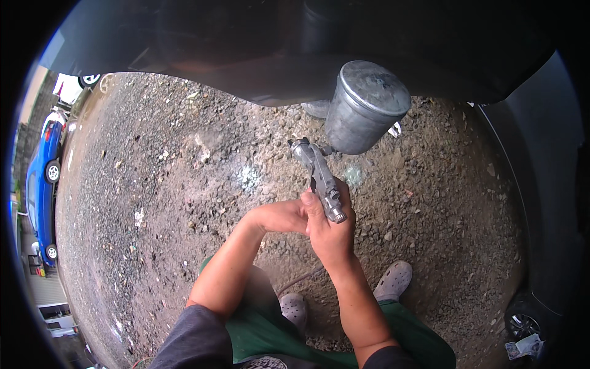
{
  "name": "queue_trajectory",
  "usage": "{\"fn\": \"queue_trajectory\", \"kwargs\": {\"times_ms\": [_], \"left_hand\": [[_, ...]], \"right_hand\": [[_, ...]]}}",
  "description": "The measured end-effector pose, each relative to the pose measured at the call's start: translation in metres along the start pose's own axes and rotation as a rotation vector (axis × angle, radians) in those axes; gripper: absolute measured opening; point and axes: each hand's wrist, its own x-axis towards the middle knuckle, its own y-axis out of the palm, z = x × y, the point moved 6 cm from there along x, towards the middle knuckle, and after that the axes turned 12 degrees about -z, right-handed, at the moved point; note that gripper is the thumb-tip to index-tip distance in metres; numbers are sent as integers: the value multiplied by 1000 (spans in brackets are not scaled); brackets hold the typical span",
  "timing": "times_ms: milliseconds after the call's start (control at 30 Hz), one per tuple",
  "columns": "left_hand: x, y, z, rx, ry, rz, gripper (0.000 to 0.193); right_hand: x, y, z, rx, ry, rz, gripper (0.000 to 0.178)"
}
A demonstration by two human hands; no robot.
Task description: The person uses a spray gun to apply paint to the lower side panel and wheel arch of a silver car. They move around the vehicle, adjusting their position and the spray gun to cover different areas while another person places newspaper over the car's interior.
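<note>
A metal spray gun point(319, 175) with a large grey cup point(362, 114) on its side is in my right hand point(335, 237). The right thumb lies along the gun's back and the fingers wrap round the handle, partly hidden. The lidded cup stands a little tilted, close to a dark glossy panel point(246, 55) that mirrors it. My left hand point(283, 216) meets the right one at the handle. Its fingers disappear behind the right hand, so what they hold cannot be seen. The gun's nozzle points to the upper left.
Gravel ground point(184, 172) lies under me, with pale patches. A thin hose point(298, 283) runs between my legs near my clogs point(393, 281). Along the right stands a dark car body point(547, 203), with a wheel point(522, 325) and paper point(524, 347) below. A blue car point(43, 184) is far left.
</note>
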Motion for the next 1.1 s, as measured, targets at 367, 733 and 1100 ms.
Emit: {"fn": "queue_trajectory", "kwargs": {"times_ms": [367, 733, 1100], "left_hand": [[-10, -14, 7, 55, -22, 57, 14], [10, 10, 4, -108, 10, 170, 15], [9, -6, 5, -23, 89, 110, 17]], "right_hand": [[-4, 9, 4, 144, 4, 119, 37], [-5, -14, -5, 67, 90, -69, 33], [-6, -3, 11, 94, -38, 15, 32]]}}
